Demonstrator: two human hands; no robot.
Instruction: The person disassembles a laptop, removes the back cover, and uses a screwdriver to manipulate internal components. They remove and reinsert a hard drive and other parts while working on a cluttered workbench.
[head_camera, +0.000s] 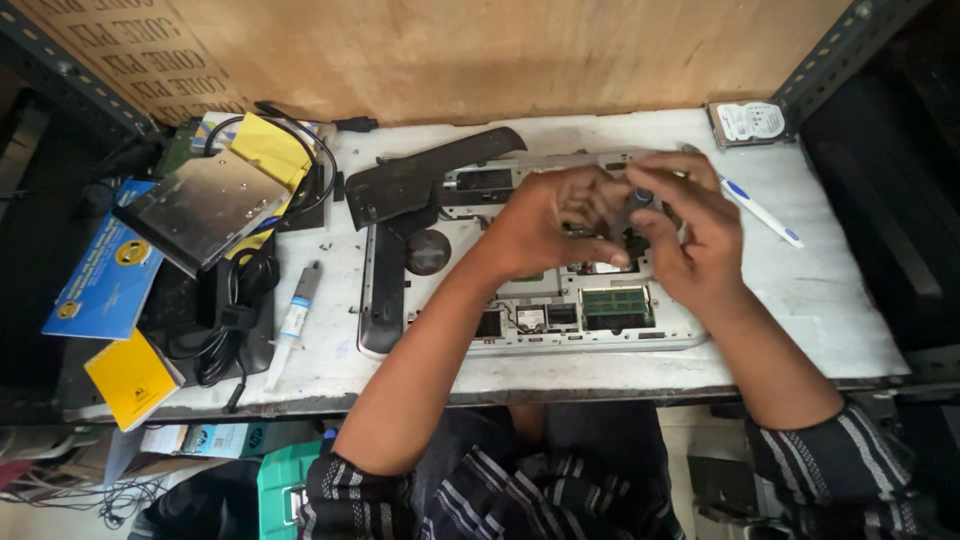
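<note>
An opened laptop base (560, 320) lies upside down on the white bench, its green memory module (615, 305) and inner boards exposed. Both hands hover over its middle. My left hand (545, 220) curls its fingers around a small dark part above the board. My right hand (690, 230) pinches a screwdriver with a blue-grey handle (640, 200), held upright over the same spot. What sits under the fingers is hidden.
A removed black cover panel (420, 180) lies at the laptop's left. A thermal paste syringe (292, 320), a silver optical drive (205, 205), black cables (235, 320), yellow and blue packets sit left. A hard drive (748, 122) and a pen (760, 212) lie right.
</note>
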